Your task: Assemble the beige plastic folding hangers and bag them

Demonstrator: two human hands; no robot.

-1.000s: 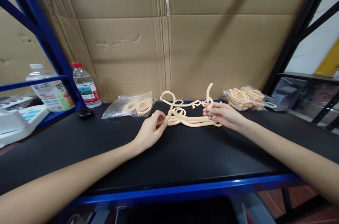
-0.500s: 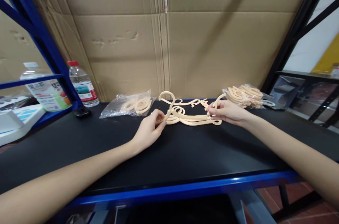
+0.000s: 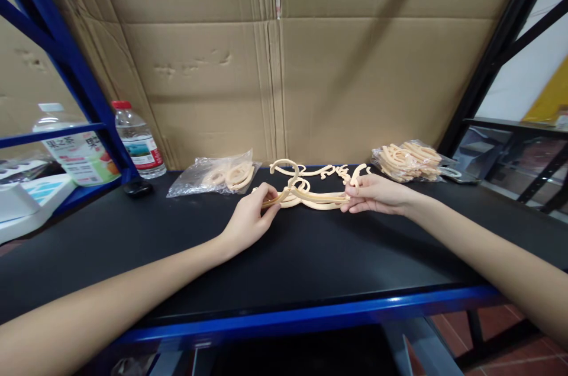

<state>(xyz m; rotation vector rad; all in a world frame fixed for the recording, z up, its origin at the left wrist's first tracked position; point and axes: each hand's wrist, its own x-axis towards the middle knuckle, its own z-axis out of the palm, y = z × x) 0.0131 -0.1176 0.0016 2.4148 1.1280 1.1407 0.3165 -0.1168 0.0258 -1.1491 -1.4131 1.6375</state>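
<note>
My left hand (image 3: 254, 210) is closed round the left part of a beige plastic clothes hanger (image 3: 322, 197), whose hook curls up toward the back. At the hanger's right end, my right hand (image 3: 375, 193) pinches a short curved beige piece (image 3: 358, 174) between thumb and fingers. The curved piece is right at the hanger's tip; whether the two are joined is hidden by my fingers. More beige hanger parts (image 3: 290, 203) lie beneath and behind the held hanger. Small curved pieces (image 3: 341, 172) lie beyond it, left of my right hand.
A clear bag with round beige parts (image 3: 239, 176) lies at the left, and a fuller bag (image 3: 410, 160) at the right. A water bottle (image 3: 139, 142) and a black mouse (image 3: 137, 188) stand near the blue post. Cardboard (image 3: 377, 80) walls the back of the black table (image 3: 284, 257).
My right hand has turned and shifted slightly left, bringing the curved piece to the hanger's right end. The hanger has tilted, its hook leaning further right and lower. My left hand has hardly moved.
</note>
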